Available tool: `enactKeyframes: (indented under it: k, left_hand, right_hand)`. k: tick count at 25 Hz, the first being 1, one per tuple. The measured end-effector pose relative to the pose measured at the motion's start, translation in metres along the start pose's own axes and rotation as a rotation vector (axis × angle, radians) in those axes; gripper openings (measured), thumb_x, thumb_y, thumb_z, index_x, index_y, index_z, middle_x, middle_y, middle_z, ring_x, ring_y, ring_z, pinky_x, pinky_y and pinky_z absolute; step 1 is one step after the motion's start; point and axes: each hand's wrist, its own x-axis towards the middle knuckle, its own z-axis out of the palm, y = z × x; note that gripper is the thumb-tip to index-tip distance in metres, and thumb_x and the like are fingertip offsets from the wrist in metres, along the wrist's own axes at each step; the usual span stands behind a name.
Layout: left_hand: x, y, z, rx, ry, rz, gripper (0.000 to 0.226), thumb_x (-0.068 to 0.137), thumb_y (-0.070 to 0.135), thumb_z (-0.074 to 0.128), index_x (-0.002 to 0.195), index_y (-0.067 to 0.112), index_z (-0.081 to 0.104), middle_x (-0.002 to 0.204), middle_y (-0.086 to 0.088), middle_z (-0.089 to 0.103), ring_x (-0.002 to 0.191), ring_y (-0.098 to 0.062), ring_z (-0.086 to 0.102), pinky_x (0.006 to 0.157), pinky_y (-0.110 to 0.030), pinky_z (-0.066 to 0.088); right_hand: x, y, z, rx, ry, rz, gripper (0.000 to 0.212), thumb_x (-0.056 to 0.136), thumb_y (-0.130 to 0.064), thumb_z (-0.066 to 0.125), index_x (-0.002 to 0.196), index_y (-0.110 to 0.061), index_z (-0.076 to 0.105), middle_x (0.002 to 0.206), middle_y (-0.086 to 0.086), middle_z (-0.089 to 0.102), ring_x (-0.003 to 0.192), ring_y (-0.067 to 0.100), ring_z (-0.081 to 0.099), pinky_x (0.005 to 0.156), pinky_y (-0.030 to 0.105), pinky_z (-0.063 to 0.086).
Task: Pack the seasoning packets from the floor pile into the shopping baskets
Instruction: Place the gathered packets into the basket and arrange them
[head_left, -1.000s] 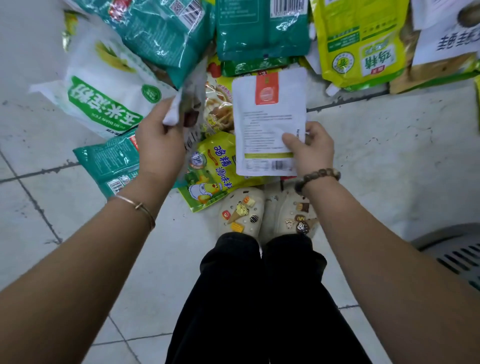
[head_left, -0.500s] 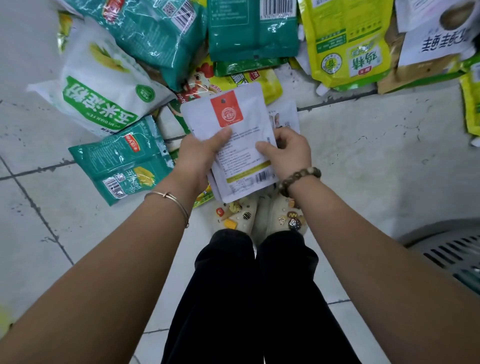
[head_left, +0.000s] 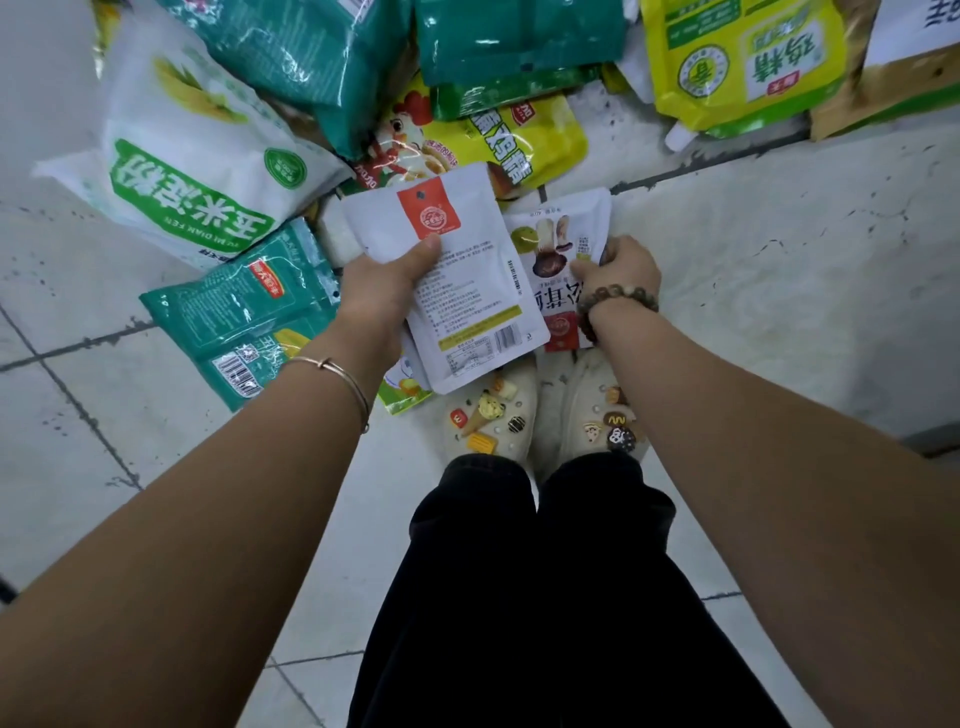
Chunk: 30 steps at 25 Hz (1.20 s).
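Landmark: pair of cream foam clogs studded with small charms (head_left: 488, 415), worn below black trousers (head_left: 519, 571).
Left hand: the left hand (head_left: 382, 293) is just beyond the left clog's toe. Its thumb is clamped on top and its fingers are curled under a flat white plastic pouch with a red square label (head_left: 467, 301). A second white edge peeks out underneath; I cannot tell whether it is gripped too.
Right hand: the right hand (head_left: 626, 265) is beyond the right clog's toe. Its fingers are bunched, pinching the edge of a white packet printed with mushrooms (head_left: 545, 244), which sits just beside the labelled pouch.
Handling: both look light, thin and limp. The glossy film is probably slippery, so stacked pouches may fan apart and slide. They seem unlikely to break.
Where to hold: across the flat middle, thumb over fingers, or on a sealed seam, which should be stiffer.
Pile: farther beyond the clogs, overlapping one another, lie a yellow chicken-printed packet (head_left: 519, 140), a plump white-and-green bag (head_left: 192, 171), a teal foil packet (head_left: 244, 317) and a yellow-green spouted pouch (head_left: 743, 62). The fuller bags likely need a whole-hand grip.
Floor: pale grey tiled floor (head_left: 753, 260) with dark grout lines, speckled and scuffed. It is hard and smooth, so a flat packet may need an edge lifted first.
Baskets: I can make out no shopping baskets around the clogs.
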Motion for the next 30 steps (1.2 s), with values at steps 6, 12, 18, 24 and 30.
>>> enactKeyframes:
  k: [6,12,18,24,30]
  left_hand:
    - [-0.011,0.022,0.001,0.119,-0.026,0.037,0.023,0.086,0.018,0.068,0.108,0.014,0.062,0.091,0.002,0.071,0.071,-0.009,0.069,0.055,-0.023,0.054]
    - [-0.055,0.05,0.01,0.238,-0.076,0.086,0.018,0.092,0.019,0.061,0.109,0.015,0.061,0.098,0.0,0.068,0.076,-0.009,0.066,0.061,-0.025,0.053]
    - [-0.14,0.087,0.023,0.409,-0.113,0.194,0.029,0.099,0.017,0.047,0.124,0.005,0.054,0.108,-0.007,0.061,0.093,-0.022,0.059,0.079,-0.034,0.045]
    - [-0.256,0.117,0.034,0.489,-0.284,0.207,0.02,0.097,0.019,0.05,0.113,0.009,0.058,0.101,-0.005,0.066,0.094,-0.025,0.063,0.083,-0.037,0.049]
    - [-0.354,0.109,0.068,0.483,-0.44,0.312,0.024,0.094,0.019,0.058,0.114,0.006,0.061,0.107,-0.009,0.069,0.093,-0.023,0.069,0.08,-0.039,0.056]
  right_hand:
    - [-0.01,-0.002,-0.038,0.332,0.038,-0.177,0.021,0.084,-0.011,0.061,0.105,-0.011,0.062,0.099,0.005,0.065,0.09,0.023,0.062,0.077,0.035,0.053]
    - [-0.045,0.002,-0.095,0.582,0.01,-0.162,0.018,0.086,-0.002,0.057,0.103,-0.009,0.059,0.096,0.006,0.063,0.084,0.02,0.06,0.068,0.029,0.052]
    - [-0.125,0.01,-0.177,0.714,0.082,-0.078,0.024,0.087,0.0,0.056,0.111,-0.004,0.059,0.093,0.004,0.061,0.07,0.009,0.057,0.051,0.01,0.046]
    - [-0.22,0.036,-0.27,0.856,0.179,0.019,0.022,0.089,-0.003,0.057,0.111,-0.005,0.059,0.093,0.006,0.063,0.069,0.012,0.059,0.053,0.016,0.048]
    - [-0.287,0.096,-0.342,0.922,0.284,0.031,0.011,0.087,-0.002,0.058,0.098,0.0,0.057,0.08,0.001,0.058,0.052,-0.007,0.05,0.045,0.007,0.04]
